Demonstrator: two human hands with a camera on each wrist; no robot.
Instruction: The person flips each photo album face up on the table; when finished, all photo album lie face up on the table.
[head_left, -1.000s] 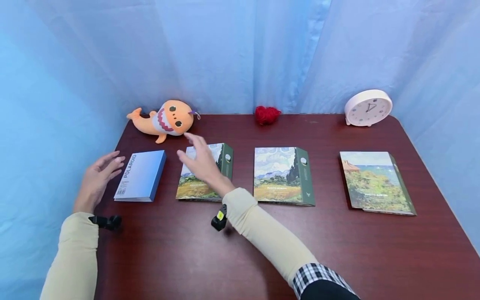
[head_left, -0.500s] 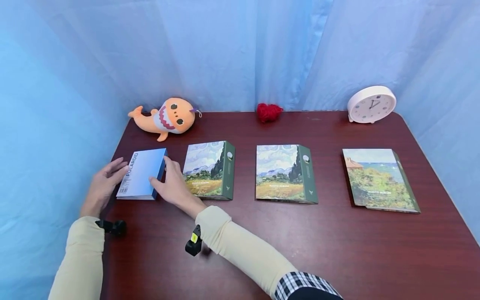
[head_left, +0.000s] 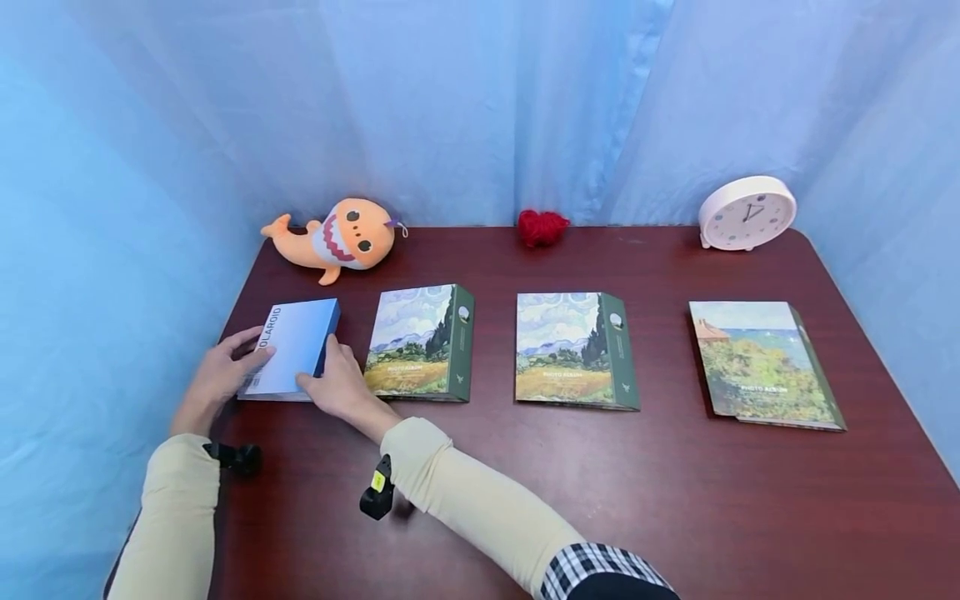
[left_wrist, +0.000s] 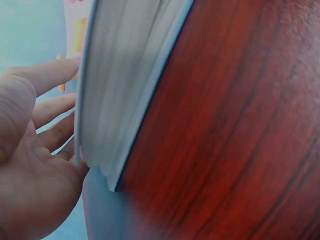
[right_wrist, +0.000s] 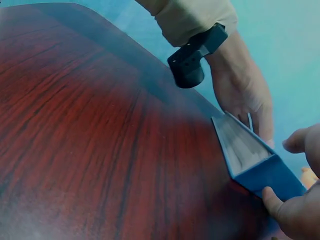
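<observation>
A blue album [head_left: 296,346] with POLAROID printed on its cover lies at the table's left side. My left hand [head_left: 221,371] holds its left edge, thumb over the cover and fingers down the side. In the left wrist view, the left thumb's tip meets the cover's edge beside the pale page block [left_wrist: 120,75]. My right hand [head_left: 341,383] is at the spine side, its thumb over the near right corner. One right finger [right_wrist: 272,200] touches the low part of the blue spine [right_wrist: 272,177] in the right wrist view, while the thumb sits above the cover's edge.
Two matching landscape photo albums [head_left: 412,342] [head_left: 562,346] lie to the right, and another album [head_left: 757,358] farther right. An orange plush shark [head_left: 352,237], red yarn heart [head_left: 542,227] and white clock [head_left: 747,214] line the back of the brown table [head_left: 600,500]. Blue curtains surround it.
My right hand has moved left and down from over the neighbouring landscape album to the blue album's spine. The left hand has shifted right, bringing its thumb over the cover.
</observation>
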